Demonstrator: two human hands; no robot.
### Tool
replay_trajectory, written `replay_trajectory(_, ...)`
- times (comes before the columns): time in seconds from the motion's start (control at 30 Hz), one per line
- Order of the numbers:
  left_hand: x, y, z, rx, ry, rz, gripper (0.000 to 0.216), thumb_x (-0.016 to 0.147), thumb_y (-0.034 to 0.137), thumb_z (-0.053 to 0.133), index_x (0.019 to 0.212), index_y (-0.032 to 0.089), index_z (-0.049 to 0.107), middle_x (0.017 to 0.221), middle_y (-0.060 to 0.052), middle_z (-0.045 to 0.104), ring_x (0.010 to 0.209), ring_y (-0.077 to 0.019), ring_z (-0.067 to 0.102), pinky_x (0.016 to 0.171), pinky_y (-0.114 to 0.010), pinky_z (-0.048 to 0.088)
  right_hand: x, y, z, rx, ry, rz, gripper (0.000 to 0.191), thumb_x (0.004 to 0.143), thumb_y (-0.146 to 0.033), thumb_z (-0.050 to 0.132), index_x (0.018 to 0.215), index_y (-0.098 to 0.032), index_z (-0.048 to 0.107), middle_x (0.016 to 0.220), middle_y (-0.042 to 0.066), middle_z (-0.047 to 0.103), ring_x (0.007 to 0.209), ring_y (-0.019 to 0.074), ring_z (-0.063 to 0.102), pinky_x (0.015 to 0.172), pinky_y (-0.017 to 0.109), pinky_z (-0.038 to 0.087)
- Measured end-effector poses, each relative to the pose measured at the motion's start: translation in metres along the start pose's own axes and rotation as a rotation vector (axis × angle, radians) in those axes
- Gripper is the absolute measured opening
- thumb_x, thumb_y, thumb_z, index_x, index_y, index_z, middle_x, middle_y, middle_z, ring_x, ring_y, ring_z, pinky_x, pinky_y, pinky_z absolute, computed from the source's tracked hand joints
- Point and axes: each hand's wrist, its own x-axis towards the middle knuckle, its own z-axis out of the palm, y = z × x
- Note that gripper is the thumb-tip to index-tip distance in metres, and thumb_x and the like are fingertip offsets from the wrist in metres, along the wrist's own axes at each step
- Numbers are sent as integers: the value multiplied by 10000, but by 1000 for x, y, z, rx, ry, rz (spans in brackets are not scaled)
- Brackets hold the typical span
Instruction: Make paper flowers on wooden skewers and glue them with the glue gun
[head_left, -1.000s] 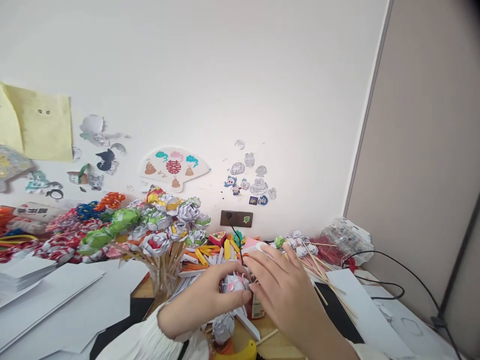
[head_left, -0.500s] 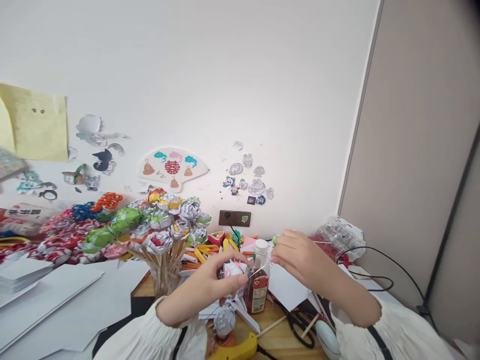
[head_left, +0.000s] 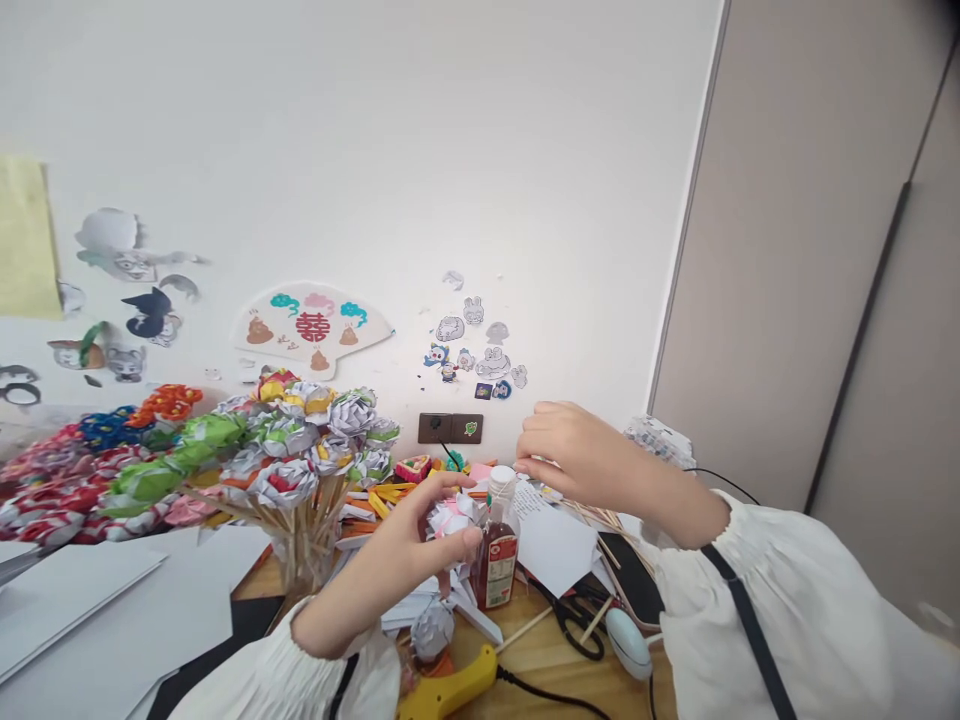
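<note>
My left hand [head_left: 420,545] is closed around a small folded paper flower [head_left: 450,520], white with pink, held above the wooden table. My right hand [head_left: 574,455] is raised to the right of it with the fingers curled together over the heap of paper flowers and sticks by the wall; what it pinches is too small to make out. Between the two hands stands a small bottle [head_left: 495,550] with a white cap and a red label.
A jar of paper flowers on sticks [head_left: 300,470] stands at left, with white sheets [head_left: 112,610] in front. Scissors [head_left: 577,620], wooden sticks [head_left: 592,515], a yellow glue gun [head_left: 442,685] with its cord and a white oval device [head_left: 626,640] lie near me.
My right hand has risen off the flower and drawn back up and to the right. The view has swung to the right. The left hand keeps the paper flower.
</note>
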Motion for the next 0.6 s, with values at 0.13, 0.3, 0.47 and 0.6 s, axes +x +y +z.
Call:
replay_trajectory(0.13,1,3,4,-130,31,-27,398,684,376,671,1015,204,530,628,43,586,542,-136,573,434,-226,514,-8,-11,11,-46,36,43,116,853,-218,554,788,-164,634,733,30,613,738,187,517,681,318,387)
replay_trajectory(0.3,1,1,10,-276,149,-22,365,688,413,655,965,205,541,645,36,599,577,-140,586,443,-226,511,-25,-50,37,-57,571,190,250,867,-113,438,1086,-158,551,1136,108,543,1083,246,438,912,427,361)
replay_trajectory(0.47,6,-4,14,-321,162,-16,436,651,424,691,980,191,526,577,30,612,523,-140,578,442,-237,503,-36,-84,60,-73,814,407,307,825,-111,505,1125,-175,506,1251,140,456,1175,286,397,938,467,350)
replay_trajectory(0.6,3,0,18,-439,162,-10,388,702,426,652,979,191,517,610,6,638,581,-157,603,461,-235,503,-34,-104,80,288,878,551,226,835,-127,484,1041,-218,498,887,50,625,819,187,603,731,312,484)
